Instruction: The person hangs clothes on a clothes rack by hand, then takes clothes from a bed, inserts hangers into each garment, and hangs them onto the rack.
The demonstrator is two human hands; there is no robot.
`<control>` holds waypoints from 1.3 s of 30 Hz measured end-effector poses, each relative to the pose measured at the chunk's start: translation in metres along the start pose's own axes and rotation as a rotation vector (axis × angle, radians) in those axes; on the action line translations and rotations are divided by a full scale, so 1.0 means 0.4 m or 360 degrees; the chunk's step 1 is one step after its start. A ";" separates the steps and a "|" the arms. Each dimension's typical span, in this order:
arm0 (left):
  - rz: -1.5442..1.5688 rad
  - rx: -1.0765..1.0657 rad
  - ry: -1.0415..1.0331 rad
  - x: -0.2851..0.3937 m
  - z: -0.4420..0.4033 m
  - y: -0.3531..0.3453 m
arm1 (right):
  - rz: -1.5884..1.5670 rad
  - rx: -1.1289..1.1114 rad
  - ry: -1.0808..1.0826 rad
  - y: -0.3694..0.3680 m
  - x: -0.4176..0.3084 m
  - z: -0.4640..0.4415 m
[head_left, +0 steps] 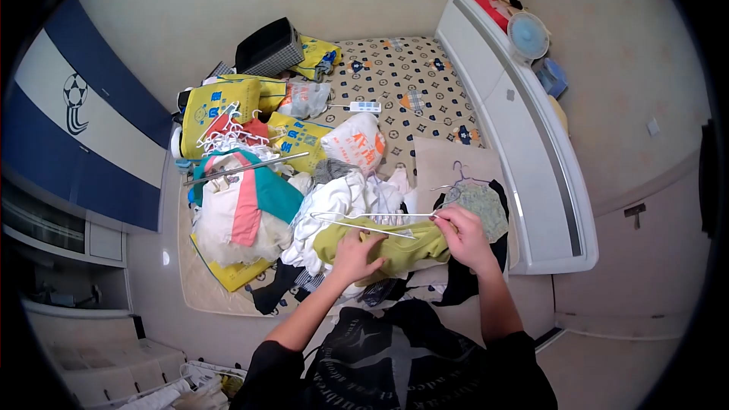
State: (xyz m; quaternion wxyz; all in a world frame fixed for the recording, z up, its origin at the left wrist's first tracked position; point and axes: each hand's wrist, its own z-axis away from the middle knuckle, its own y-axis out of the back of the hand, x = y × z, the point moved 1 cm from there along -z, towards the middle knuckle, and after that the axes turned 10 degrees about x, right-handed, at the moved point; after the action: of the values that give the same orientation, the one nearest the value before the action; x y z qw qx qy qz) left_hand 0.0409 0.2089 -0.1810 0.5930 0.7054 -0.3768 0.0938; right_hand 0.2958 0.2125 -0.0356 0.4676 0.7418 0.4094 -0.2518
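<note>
A green garment (414,254) lies across the front of a clothes pile. A white clothes hanger (380,215) is over it, one end at the garment's right side. My right hand (465,235) pinches that end of the hanger, close to the green cloth. My left hand (355,254) rests on the garment's left part, its fingers apart. White clothes (334,201) are heaped just behind my left hand. To the right of my right hand lies a patterned light green garment (478,209) with a purple hanger (461,173) in it.
More clothes hangers (231,133) and a pink, white and teal garment (247,197) lie left, with a metal rod (250,169) across. Yellow bags (220,106), a white plastic bag (357,140), a power strip (364,107) and a dark basket (269,49) are on the bed. A white headboard (524,144) stands right.
</note>
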 end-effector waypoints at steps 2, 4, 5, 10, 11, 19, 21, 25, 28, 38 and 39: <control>-0.0176 -0.0003 -0.0125 -0.051 -0.009 -0.021 | -0.0012 0.0005 -0.0031 0.017 0.008 0.006; -0.0227 0.0024 -0.0151 -0.073 -0.022 0.002 | 0.0001 0.0084 -0.0055 0.048 0.004 0.006; -0.0191 0.0052 -0.0212 -0.084 -0.030 0.033 | 0.0006 0.0122 -0.0066 0.065 0.003 0.005; -0.0143 0.0304 -0.0501 -0.076 -0.104 0.267 | 0.0101 0.0099 -0.0108 0.122 0.059 0.033; -0.0147 0.0296 -0.0548 -0.064 -0.121 0.309 | 0.0103 0.0078 -0.0090 0.122 0.069 0.041; -0.0057 0.0139 -0.0837 0.068 -0.200 0.420 | 0.0103 -0.0030 0.0054 0.039 0.036 0.036; 0.0058 0.0070 -0.0835 0.088 -0.196 0.379 | -0.0006 -0.0038 0.0091 0.010 0.006 0.014; 0.0196 -0.0109 -0.0579 0.104 -0.195 0.338 | -0.0081 -0.0045 0.0147 -0.014 -0.014 -0.019; 0.0259 -0.0274 -0.0300 0.147 -0.211 0.354 | -0.0018 -0.0184 0.0103 -0.038 -0.036 -0.035; 0.0680 -0.0303 -0.0279 0.128 -0.258 0.453 | 0.0474 0.0035 0.0196 0.081 0.121 -0.005; 0.0694 -0.0325 -0.0178 0.132 -0.257 0.465 | 0.0447 -0.0005 0.0150 0.092 0.128 -0.002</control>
State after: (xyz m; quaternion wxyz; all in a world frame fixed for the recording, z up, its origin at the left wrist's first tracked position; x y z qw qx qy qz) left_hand -0.0094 0.2776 0.0206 0.6051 0.5480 -0.5599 0.1417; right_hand 0.3544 0.2239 -0.0560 0.4797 0.8020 0.3236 -0.1482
